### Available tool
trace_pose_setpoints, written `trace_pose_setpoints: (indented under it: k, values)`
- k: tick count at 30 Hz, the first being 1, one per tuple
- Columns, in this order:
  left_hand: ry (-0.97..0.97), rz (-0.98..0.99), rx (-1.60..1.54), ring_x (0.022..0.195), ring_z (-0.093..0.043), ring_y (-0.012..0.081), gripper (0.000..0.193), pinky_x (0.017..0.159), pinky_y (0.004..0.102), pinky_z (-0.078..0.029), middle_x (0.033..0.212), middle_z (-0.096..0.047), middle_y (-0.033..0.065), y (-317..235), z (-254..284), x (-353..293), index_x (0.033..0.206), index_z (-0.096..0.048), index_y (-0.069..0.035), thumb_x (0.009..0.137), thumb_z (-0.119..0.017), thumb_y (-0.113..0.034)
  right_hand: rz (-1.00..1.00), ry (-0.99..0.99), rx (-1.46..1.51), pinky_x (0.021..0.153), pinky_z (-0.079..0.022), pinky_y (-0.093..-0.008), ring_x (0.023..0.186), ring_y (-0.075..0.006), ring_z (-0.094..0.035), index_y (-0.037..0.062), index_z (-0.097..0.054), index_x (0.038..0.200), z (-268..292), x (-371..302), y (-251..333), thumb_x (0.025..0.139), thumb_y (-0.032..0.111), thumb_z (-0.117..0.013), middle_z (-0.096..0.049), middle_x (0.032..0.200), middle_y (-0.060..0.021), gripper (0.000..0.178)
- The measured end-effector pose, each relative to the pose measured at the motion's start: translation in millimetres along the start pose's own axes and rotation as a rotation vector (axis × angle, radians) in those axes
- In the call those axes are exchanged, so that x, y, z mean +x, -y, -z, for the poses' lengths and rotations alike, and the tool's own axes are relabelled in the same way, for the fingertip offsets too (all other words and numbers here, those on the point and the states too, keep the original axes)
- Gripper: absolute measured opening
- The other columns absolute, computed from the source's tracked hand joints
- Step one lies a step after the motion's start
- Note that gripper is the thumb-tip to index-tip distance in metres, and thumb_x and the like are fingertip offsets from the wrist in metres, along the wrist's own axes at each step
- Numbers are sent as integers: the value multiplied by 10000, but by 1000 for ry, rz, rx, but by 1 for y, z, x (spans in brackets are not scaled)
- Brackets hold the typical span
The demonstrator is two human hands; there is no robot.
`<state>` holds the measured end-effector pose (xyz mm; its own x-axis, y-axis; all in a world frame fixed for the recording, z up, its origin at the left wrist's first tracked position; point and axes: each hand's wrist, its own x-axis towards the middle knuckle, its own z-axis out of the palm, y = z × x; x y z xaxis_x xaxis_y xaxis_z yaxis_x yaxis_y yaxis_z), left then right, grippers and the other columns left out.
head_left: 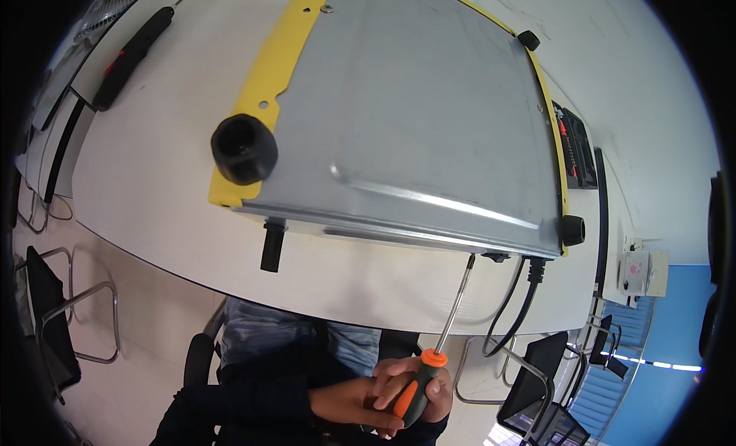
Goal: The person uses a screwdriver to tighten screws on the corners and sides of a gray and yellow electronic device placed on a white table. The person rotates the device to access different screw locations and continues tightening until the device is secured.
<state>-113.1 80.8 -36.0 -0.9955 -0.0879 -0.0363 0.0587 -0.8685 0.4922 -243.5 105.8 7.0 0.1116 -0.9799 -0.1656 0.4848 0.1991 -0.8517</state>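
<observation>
A grey metal appliance with yellow side panels stands on the table, its flat underside and black rubber feet facing me. My right hand is wrapped round the orange-and-dark-green handle of a screwdriver. My left hand closes on the butt end of that handle, its fingers partly hidden against the right hand. The long shaft points up at the appliance's near lower edge, its tip beside a small black switch. Whether the tip sits in a screw is too small to tell.
A black power cord hangs from the appliance's right end. A black knob juts out near its left end. On the white table lie a black power screwdriver and an open black tool case. Chairs stand around.
</observation>
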Motion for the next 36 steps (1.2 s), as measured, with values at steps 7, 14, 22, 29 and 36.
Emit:
trace_pose_setpoints:
  k: [7, 14, 22, 29, 36]
  values:
    - [-325, -173, 275, 683, -556, 114, 317, 609, 203, -437, 732, -560, 55, -5, -6, -8, 866, -489, 3, 787, -589, -287, 51, -311, -451, 644, -413, -299, 578, -197, -539, -123, -498, 925, -8, 3, 0, 794, 284, -473, -557, 541, -125, 429]
    - [-379, -97, 375, 675, -551, 118, 371, 615, 211, -437, 779, -574, 73, -10, -5, -6, 873, -529, 14, 789, -571, -345, 77, -388, -502, 589, -421, -296, 574, -197, -531, -119, -500, 928, -12, 4, -2, 785, 276, -489, -551, 547, -119, 421]
    - [-52, -141, -65, 755, -555, 119, 375, 683, 232, -430, 842, -582, 62, 1, -4, -2, 989, -508, 18, 842, -492, -327, 56, -214, -48, 611, -426, -326, 594, -225, -546, -120, -480, 991, 1, -2, -2, 806, 297, -433, -561, 629, -143, 459]
    - [-407, -215, 488, 622, -571, 143, 442, 571, 219, -420, 677, -578, 79, -18, -6, -7, 896, -513, 10, 775, -563, -412, 128, -302, -210, 739, -440, -328, 649, -221, -574, -121, -490, 1022, 6, -5, -5, 784, 200, -518, -578, 697, -185, 400]
    - [-406, -99, 586, 600, -561, 135, 356, 541, 223, -421, 686, -578, 60, -23, -10, -4, 841, -532, -9, 745, -624, -339, 99, -365, -300, 660, -461, -286, 669, -205, -575, -93, -493, 1005, -1, -4, 3, 766, 163, -547, -574, 707, -181, 354]
